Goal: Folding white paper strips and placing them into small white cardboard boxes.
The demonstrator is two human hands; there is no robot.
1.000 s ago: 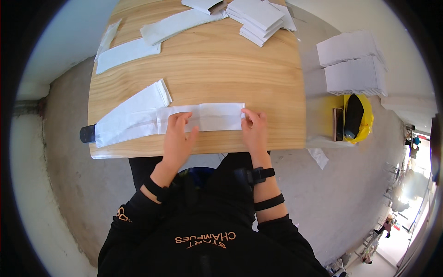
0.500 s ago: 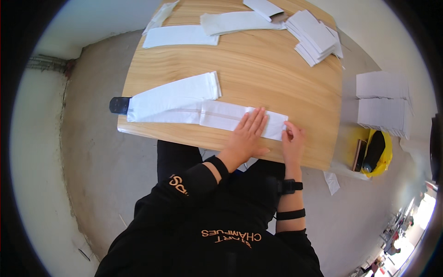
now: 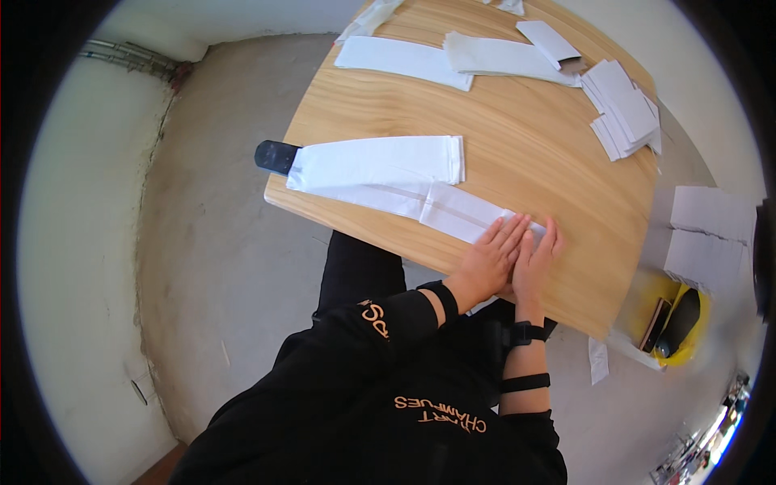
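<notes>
A long, thin white strip [image 3: 461, 212] with a seam along its middle lies on the wooden table [image 3: 550, 162], its left part under a pile of white sheets [image 3: 372, 160]. My left hand [image 3: 490, 257] presses on its right end, fingers stretched out side by side. Close against it my right hand [image 3: 537, 260] rests at the strip's tip, its fingers straight and slightly parted. Between them they hide most of that end. A black flat object [image 3: 276, 157] sits at the pile's left end, partly covered by it.
More white strips [image 3: 404, 61] lie along the far side, near a small white box [image 3: 550, 44] and a heap of folded white cartons [image 3: 622, 109]. Stacked white cartons [image 3: 707, 214] and a yellow bag [image 3: 693, 339] with dark things stand right of the table.
My right hand has gone from pinching the strip's right corner to lying straight-fingered against my left hand. The left hand has slid toward the strip's end. The whole view has turned.
</notes>
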